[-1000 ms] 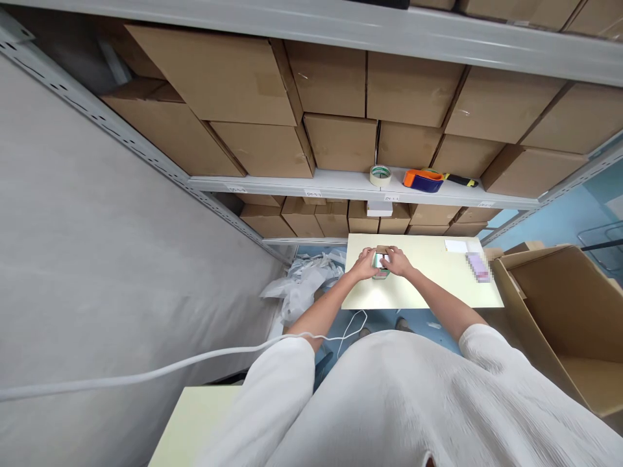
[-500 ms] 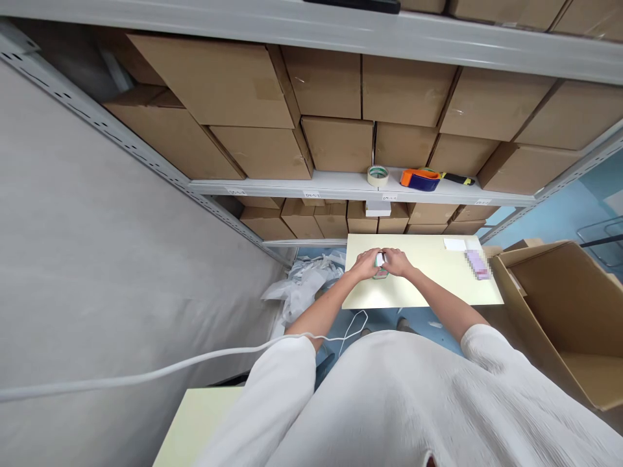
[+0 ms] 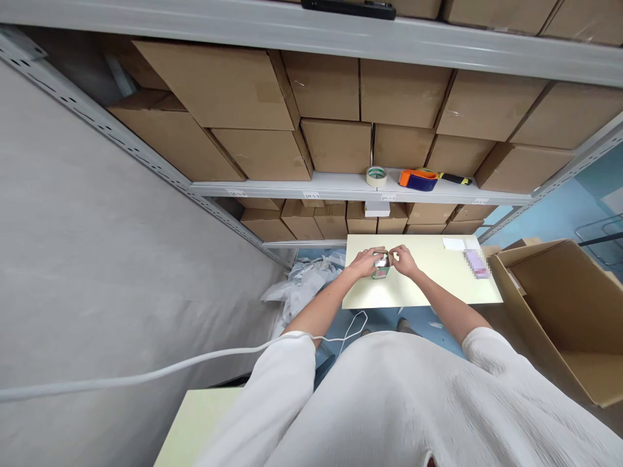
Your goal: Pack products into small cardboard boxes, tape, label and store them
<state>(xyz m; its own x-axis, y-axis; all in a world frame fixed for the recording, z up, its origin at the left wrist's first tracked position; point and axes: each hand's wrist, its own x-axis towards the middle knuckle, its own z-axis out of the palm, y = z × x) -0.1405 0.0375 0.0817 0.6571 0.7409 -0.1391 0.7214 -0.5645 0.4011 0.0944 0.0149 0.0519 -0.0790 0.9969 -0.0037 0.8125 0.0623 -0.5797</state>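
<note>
Small green-and-pink box [image 3: 381, 273], on pale-yellow rectangular tabletop [image 3: 433, 279]; left hand [image 3: 365, 263] grips it; right hand [image 3: 403, 261] at rim, grip unclear.

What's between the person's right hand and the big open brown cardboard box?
In the head view, a pixelated purple rectangular item and a white rectangle lie on the pale yellow tabletop between the right hand and the open brown cardboard box.

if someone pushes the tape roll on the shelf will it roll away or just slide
The tape roll lies flat on the shelf, so a push would probably make it slide rather than roll. Its hollow centre suggests it may be light for its size. It sits near the shelf's front edge, so pushed outward it could tip off.
</note>
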